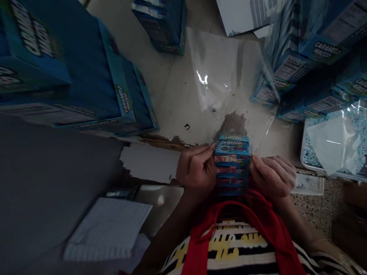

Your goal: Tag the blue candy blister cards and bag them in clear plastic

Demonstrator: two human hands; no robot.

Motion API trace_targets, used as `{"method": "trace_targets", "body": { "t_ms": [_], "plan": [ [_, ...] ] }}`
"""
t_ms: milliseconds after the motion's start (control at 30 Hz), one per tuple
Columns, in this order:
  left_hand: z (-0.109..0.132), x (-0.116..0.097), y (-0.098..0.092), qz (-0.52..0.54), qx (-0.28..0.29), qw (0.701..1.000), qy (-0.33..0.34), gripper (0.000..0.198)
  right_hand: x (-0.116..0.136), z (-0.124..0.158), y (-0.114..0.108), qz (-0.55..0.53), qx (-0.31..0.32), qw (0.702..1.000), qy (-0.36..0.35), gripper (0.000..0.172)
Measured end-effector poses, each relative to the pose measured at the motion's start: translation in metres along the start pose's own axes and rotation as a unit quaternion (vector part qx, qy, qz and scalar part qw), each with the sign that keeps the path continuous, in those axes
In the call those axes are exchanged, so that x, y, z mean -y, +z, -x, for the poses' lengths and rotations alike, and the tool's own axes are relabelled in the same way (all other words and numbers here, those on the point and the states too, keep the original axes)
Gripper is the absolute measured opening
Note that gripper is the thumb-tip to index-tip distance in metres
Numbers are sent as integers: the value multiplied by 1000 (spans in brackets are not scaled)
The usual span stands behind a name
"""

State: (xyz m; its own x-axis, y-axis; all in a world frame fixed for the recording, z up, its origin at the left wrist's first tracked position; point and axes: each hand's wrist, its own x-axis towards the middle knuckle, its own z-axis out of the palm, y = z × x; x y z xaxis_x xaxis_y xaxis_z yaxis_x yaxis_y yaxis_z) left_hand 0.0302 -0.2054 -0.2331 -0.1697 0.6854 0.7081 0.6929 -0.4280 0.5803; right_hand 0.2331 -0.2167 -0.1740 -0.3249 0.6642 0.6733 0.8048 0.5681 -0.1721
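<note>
A pale worktop [172, 88] is spread across the view, its coating worn through to brown near the front edge. On the left, large blue cartons [86, 76] are stacked high; on the right, more blue cartons [304, 72] are seen bundled in clear film, and one further carton [163, 23] is set at the back. A clear plastic bag [218, 72] is laid flat on the worktop between them, catching the light. At the far right, a tray of pale blue and white pellets [355, 126] is partly covered by a crumpled plastic sheet [332, 145]. Lower left, a white folded cloth [106, 229] is lying on a dark surface.

And now the centre: a stack of small blue boxes [231, 164] is held upright at the front edge of the worktop, just below the bag's mouth. It is pinched from the left by the left hand [196, 168], fingers curled tight against its side, and pressed from the right by the right hand [272, 175], fingers closed along the other side.
</note>
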Motion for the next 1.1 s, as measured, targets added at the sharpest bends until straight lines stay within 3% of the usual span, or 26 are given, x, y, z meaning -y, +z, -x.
{"method": "trace_targets", "body": {
  "t_ms": [133,300,500,633,700,767,833,1000,1100],
  "plan": [
    [13,11,3,-14,-29,999,-5,11,-2,14,3,-8,-4,1000,2,32],
    [27,35,10,-6,-4,1000,23,7,-13,36,24,10,-19,999,32,21],
    [40,46,34,-9,18,990,-139,24,-19,38,47,-25,-51,998,41,16],
    [50,45,23,-6,70,968,-239,33,-21,42,50,-54,-46,996,44,19],
    [50,45,8,-13,142,962,-234,27,-22,45,49,-68,-26,996,48,18],
    [46,43,-7,-13,229,955,-187,20,-23,45,46,-77,-3,996,45,17],
    [43,40,-16,-13,278,949,-150,20,-22,43,39,-78,23,996,34,19],
    [49,33,-7,-75,261,941,-202,27,-12,49,20,-77,56,995,-37,22],
    [54,28,-4,-51,237,958,-154,30,-9,64,21,-59,28,998,-9,24]
  ]
}}
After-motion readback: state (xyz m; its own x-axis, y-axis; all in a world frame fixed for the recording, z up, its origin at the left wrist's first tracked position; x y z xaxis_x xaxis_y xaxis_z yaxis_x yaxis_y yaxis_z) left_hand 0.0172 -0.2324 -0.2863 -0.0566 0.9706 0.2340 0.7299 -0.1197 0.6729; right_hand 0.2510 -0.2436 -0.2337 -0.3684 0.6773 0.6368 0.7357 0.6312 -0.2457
